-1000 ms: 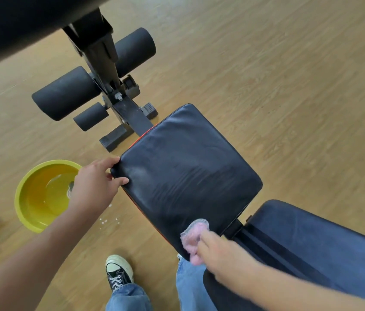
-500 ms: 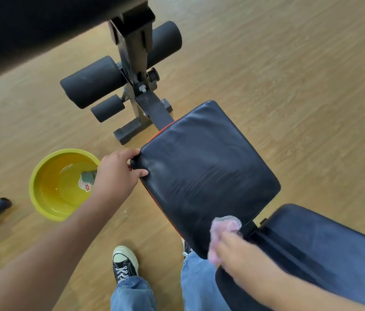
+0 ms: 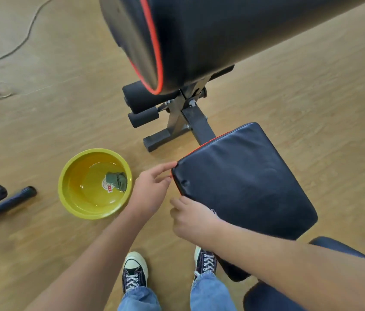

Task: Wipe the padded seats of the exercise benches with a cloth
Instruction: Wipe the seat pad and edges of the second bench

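The black padded vinyl seat (image 3: 244, 182) fills the 3 o'clock side, firm and slick. The left hand (image 3: 150, 189), fingers loosely spread, touches its near corner. The right hand (image 3: 192, 218), curled at the 6 o'clock edge, hides any cloth; whether its grip pinches one I cannot tell. A soft, soaked, limp green rag (image 3: 117, 180) lies in the yellow bowl (image 3: 73, 205) at 9 o'clock; bunch it.
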The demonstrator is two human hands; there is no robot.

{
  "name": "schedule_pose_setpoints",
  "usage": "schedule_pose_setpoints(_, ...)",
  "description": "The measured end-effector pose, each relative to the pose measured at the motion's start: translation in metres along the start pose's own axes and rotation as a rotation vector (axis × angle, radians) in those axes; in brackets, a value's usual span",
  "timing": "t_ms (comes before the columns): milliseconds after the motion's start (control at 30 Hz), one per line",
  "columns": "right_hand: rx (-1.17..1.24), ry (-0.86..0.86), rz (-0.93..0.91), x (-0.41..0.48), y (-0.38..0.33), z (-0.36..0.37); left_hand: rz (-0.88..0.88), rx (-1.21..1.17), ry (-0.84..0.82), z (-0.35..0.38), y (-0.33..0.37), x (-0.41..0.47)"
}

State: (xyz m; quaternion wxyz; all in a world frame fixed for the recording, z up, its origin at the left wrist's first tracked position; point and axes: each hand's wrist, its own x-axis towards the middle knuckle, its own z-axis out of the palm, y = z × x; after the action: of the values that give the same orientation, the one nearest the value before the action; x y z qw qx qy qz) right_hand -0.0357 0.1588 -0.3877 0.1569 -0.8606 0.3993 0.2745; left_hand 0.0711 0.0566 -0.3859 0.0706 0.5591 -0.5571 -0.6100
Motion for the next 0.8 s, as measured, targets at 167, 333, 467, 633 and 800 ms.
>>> schedule_pose_setpoints(167, -0.059, 0.192, 0.158, 0.026, 0.049, -0.059, -0.054, -0.196, 0.207, -0.012, -0.010, 0.003)
schedule_pose_setpoints(333, 0.121, 0.206, 0.479, 0.035, 0.092, -0.066, -0.100, -0.154, 0.176, -0.011, -0.005, 0.010)
schedule_pose_setpoints(467, 0.231, 0.106, 0.562, 0.011, 0.149, -0.056, -0.106, -0.026, 0.062, 0.003, 0.018, 0.018)
schedule_pose_setpoints(633, 0.119, 0.222, 0.581, -0.034, 0.177, -0.028, 0.100, 0.503, 0.002, 0.025, 0.033, 0.024)
schedule_pose_setpoints(800, 0.279, 0.181, 0.686, -0.050, 0.208, -0.010, 0.157, 0.651, 0.043, 0.029, 0.033, 0.028)
